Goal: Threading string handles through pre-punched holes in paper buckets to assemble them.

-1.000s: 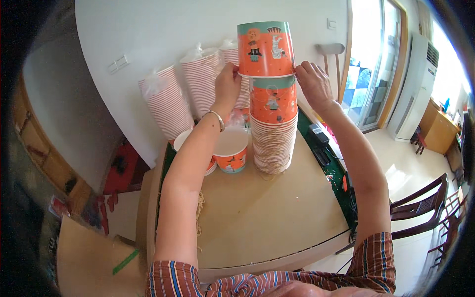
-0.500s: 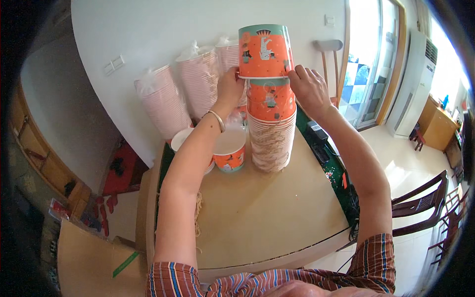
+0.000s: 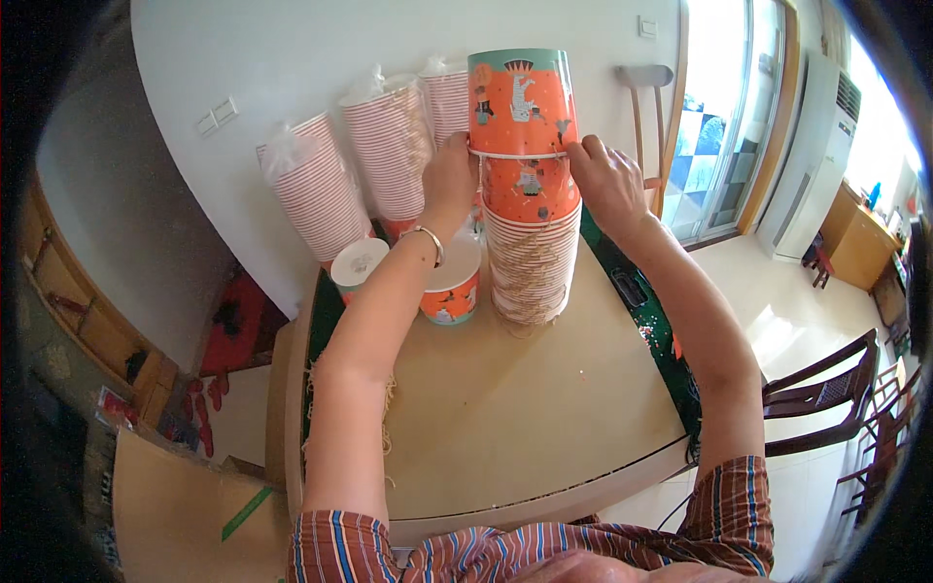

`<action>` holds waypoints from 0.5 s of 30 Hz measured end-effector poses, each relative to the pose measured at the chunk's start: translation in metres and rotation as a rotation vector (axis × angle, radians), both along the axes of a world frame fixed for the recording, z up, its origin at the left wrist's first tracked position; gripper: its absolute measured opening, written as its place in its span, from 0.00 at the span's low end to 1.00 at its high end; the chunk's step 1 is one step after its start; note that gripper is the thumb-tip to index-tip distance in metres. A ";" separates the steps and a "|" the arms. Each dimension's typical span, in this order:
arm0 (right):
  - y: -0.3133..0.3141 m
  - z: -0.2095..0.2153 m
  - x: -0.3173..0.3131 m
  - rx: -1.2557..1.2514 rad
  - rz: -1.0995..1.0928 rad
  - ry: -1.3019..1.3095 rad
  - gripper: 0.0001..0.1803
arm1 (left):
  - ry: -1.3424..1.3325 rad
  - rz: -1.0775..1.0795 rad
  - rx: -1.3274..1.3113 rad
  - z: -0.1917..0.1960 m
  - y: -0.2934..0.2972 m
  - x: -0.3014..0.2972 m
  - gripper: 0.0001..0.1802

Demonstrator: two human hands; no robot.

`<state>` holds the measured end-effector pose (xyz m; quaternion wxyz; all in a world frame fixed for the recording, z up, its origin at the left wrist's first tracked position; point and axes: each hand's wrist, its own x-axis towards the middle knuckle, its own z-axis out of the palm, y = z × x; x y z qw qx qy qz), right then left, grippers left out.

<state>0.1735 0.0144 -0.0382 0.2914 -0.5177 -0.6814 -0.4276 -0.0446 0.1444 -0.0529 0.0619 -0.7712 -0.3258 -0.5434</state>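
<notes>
A tall stack of upside-down paper buckets [image 3: 535, 257] rises from the table, with pale string ends between their rims. An orange paper bucket [image 3: 525, 102] with a green base band and cartoon figures sits mouth-down over the top of this stack. My left hand [image 3: 452, 183] grips its rim at the left, its fingertips partly hidden. At the right side of the same rim, my right hand [image 3: 607, 180] pinches with bent fingers. Behind my left forearm stands an upright orange bucket [image 3: 451, 301], and left of it a white-topped bucket [image 3: 361, 260].
Several bagged stacks of paper buckets [image 3: 316, 189] stand against the wall. Loose string [image 3: 388, 428] hangs beside my left forearm on the table [image 3: 525, 418]. A dark chair [image 3: 826, 398] is at the right, and a cardboard box [image 3: 185, 505] at the lower left.
The top bucket has slid lower over the one beneath, covering that one's green band. Both hands have stayed at its rim. My view has shifted slightly.
</notes>
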 end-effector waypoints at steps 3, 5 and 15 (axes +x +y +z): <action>0.003 -0.010 0.005 -0.009 0.014 0.020 0.14 | 0.005 0.003 -0.033 -0.004 -0.002 0.000 0.12; 0.002 -0.016 0.003 -0.011 0.005 0.031 0.13 | 0.007 0.012 -0.025 -0.008 -0.003 -0.002 0.13; -0.002 -0.027 0.005 -0.027 0.001 0.041 0.12 | 0.088 0.057 -0.092 -0.018 -0.012 -0.004 0.16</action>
